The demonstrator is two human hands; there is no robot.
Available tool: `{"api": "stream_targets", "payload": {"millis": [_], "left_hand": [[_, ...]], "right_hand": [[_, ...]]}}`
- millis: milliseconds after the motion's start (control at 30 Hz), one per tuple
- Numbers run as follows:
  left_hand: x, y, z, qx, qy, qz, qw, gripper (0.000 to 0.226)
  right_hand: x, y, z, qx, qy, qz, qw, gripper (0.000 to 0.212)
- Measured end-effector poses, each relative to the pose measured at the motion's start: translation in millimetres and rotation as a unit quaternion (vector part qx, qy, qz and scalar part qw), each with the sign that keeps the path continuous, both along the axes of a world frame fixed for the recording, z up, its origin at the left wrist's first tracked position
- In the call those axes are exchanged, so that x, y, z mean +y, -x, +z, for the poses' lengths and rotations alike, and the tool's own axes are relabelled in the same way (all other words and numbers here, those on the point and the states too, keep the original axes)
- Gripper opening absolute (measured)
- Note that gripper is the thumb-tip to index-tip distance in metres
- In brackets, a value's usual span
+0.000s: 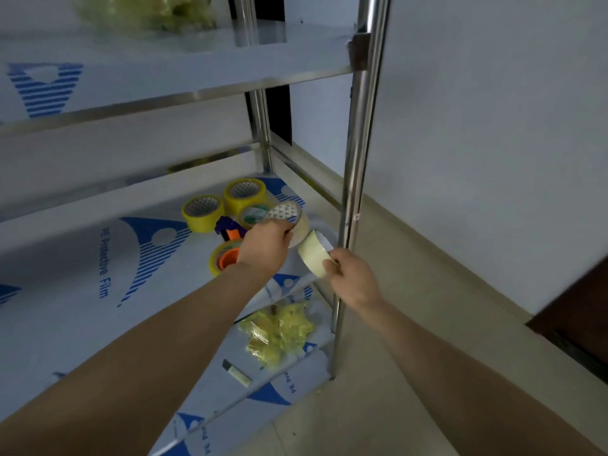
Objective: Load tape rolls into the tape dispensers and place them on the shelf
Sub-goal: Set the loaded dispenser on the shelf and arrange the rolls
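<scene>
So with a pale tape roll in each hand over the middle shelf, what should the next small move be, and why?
Probably set down the right hand's pale cream tape roll on the film-covered steel shelf. Both hands are full; the left hand grips a clear roll, while the purple-and-orange dispenser lies unheld beside it.

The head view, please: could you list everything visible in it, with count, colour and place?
yellow tape rolls: three loose, middle shelf, back right
loaded dispenser: one, orange with a yellow roll, middle shelf
purple dispenser: one, behind it
pale tape rolls: two, one in each hand
crumpled wrap: yellowish, lower shelf; another blurred heap on top shelf
small cutter: one, lower shelf
shelf rack: steel, blue-printed film
left hand: grip on one roll
right hand: grip on other roll
</scene>
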State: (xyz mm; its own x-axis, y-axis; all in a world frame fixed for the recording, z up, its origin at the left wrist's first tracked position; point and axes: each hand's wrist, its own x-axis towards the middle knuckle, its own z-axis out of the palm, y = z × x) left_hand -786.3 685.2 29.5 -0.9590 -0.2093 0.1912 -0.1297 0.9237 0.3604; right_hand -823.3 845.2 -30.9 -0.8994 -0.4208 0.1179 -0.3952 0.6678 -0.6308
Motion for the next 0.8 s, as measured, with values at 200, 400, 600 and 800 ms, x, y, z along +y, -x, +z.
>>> {"api": "stream_targets", "payload": {"millis": [200, 400, 600, 800], "left_hand": [[5.4, 19.3, -14.9, -0.075, 0.076, -0.011, 0.994, 0.029], [5.4, 33.5, -32.2, -0.123, 0.087, -0.005, 0.989, 0.026], [0.3, 39.6, -46.0, -0.162, 0.099, -0.001, 0.982, 0.031], [-4.6, 40.7, -46.8, -0.208, 0.065, -0.022, 0.976, 0.031]], "right_hand": [[27.2, -7.4, 6.6, 0.009, 0.054, -0.079, 0.995, 0.029], [28.2, -0.2, -1.2, 0.018, 0.044, -0.069, 0.996, 0.025], [7.9, 5.9, -0.7, 0.038, 0.054, -0.042, 0.997, 0.024], [-20.7, 19.0, 7.0, 0.077, 0.031, -0.005, 0.997, 0.024]]}}
